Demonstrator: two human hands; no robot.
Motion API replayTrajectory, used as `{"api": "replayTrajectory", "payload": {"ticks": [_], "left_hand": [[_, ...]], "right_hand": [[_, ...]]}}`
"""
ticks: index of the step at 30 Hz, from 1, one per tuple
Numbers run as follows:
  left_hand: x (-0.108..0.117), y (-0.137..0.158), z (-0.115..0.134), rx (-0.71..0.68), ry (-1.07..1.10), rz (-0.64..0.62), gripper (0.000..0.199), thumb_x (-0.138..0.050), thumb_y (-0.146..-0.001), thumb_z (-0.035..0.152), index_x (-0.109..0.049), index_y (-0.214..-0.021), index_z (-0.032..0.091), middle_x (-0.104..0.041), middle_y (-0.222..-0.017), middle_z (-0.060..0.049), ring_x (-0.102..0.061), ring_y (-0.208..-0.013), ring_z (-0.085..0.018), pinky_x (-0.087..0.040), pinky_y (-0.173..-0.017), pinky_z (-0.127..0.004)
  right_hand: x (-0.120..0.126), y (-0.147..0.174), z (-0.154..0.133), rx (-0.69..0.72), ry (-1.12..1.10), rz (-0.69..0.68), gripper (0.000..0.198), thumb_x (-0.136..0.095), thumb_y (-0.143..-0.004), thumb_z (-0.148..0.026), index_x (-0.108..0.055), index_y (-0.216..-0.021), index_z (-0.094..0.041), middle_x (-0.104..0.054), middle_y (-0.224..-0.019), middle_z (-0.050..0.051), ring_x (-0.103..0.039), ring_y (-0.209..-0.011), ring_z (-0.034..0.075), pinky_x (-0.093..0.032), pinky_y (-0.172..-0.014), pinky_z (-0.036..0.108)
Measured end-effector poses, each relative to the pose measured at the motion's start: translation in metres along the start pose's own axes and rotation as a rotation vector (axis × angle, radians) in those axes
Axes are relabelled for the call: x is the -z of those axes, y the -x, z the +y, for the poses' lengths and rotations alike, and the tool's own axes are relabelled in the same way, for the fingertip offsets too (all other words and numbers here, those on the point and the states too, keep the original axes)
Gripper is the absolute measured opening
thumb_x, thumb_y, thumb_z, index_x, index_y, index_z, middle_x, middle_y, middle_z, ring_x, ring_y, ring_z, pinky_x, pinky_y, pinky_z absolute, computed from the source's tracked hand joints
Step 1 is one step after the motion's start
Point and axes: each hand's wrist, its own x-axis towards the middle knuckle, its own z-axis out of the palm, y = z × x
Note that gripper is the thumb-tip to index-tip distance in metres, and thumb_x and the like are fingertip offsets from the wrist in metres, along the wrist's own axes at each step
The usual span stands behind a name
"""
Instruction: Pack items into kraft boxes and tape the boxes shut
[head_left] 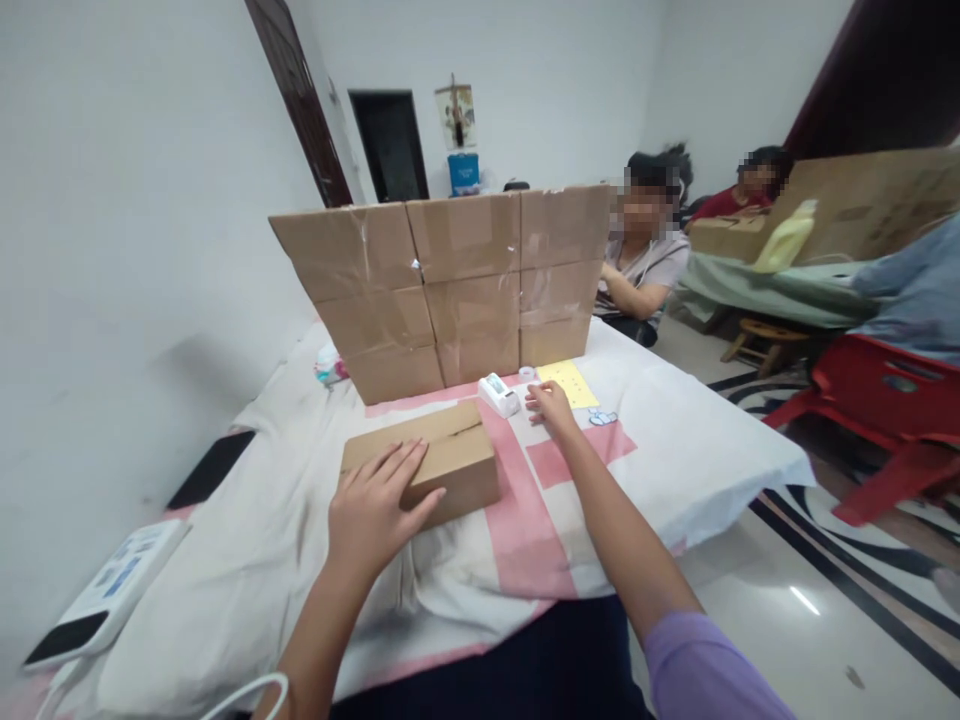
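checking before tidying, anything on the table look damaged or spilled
The cardboard box under the left hand has a ragged dark gap at its top seam's right end, perhaps torn; nothing looks spilled.

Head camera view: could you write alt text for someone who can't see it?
A person's left hand rests on a cardboard box on a cloth-covered table, while the right hand is near a small white device and a yellow sheet. A taped cardboard panel stands behind them, with other people at right.
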Motion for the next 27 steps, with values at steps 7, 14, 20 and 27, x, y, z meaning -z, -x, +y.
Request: {"api": "replayTrajectory", "payload": {"ticks": [7,14,20,27], "left_hand": [[0.001,-0.001,0.001,0.015,-0.008,-0.020,0.052,-0.061,-0.092,0.050,-0.060,-0.137,0.024,-0.070,-0.133,0.000,-0.066,-0.121,-0.027,-0.048,-0.090,-0.039],[0.003,0.000,0.002,0.036,0.003,-0.021,0.054,-0.063,-0.091,0.051,-0.060,-0.136,0.023,-0.069,-0.134,-0.001,-0.065,-0.123,-0.027,-0.047,-0.092,-0.040],[0.003,-0.002,0.004,0.059,0.000,-0.031,0.055,-0.064,-0.090,0.051,-0.060,-0.137,0.024,-0.071,-0.131,-0.002,-0.067,-0.118,-0.028,-0.047,-0.089,-0.041],[0.004,-0.001,0.004,0.056,0.001,-0.039,0.056,-0.065,-0.089,0.052,-0.060,-0.137,0.024,-0.071,-0.131,-0.002,-0.067,-0.116,-0.029,-0.045,-0.086,-0.041]], "right_hand": [[-0.010,-0.004,0.001,-0.048,0.040,-0.108,0.031,-0.071,-0.085,-0.034,-0.043,-0.092,-0.023,-0.066,-0.070,0.000,-0.062,-0.055,0.014,-0.038,-0.037,0.016],[-0.013,-0.010,0.000,-0.006,0.081,-0.117,0.030,-0.070,-0.077,-0.021,-0.049,-0.098,-0.021,-0.062,-0.064,-0.002,-0.045,-0.045,0.009,-0.027,-0.039,0.018],[-0.012,-0.005,0.001,0.055,0.060,-0.216,0.042,-0.069,-0.065,-0.017,-0.051,-0.102,-0.021,-0.061,-0.067,-0.004,-0.042,-0.050,0.010,-0.026,-0.045,0.020],[-0.010,-0.015,0.002,0.095,0.133,-0.344,0.035,-0.060,-0.067,-0.014,-0.043,-0.097,-0.023,-0.058,-0.065,-0.005,-0.043,-0.053,0.012,-0.029,-0.046,0.019]]}}
